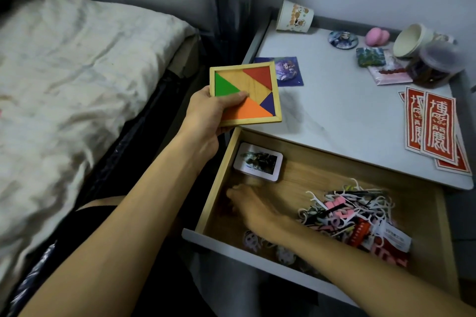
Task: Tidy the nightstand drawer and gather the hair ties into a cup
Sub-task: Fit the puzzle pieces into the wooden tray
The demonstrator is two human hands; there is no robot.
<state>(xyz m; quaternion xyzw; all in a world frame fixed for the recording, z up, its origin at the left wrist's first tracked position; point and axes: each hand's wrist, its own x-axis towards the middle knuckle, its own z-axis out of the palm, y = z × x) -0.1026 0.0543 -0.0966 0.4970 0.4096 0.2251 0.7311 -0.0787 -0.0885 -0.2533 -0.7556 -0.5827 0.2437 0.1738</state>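
Bare left forearm rising from lower left to centre frame, left hand (pixel 206 113) gripping a tangram puzzle (pixel 247 90) by its corner, thumb on top, right forearm entering from lower right, right hand (pixel 253 210) palm down, fingers stretched forward, blurred

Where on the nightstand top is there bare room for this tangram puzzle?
The bare middle of the nightstand top, between the purple card, the round badge and the red paper slips. The back right corner is crowded with a tipped cup, jar and packets.
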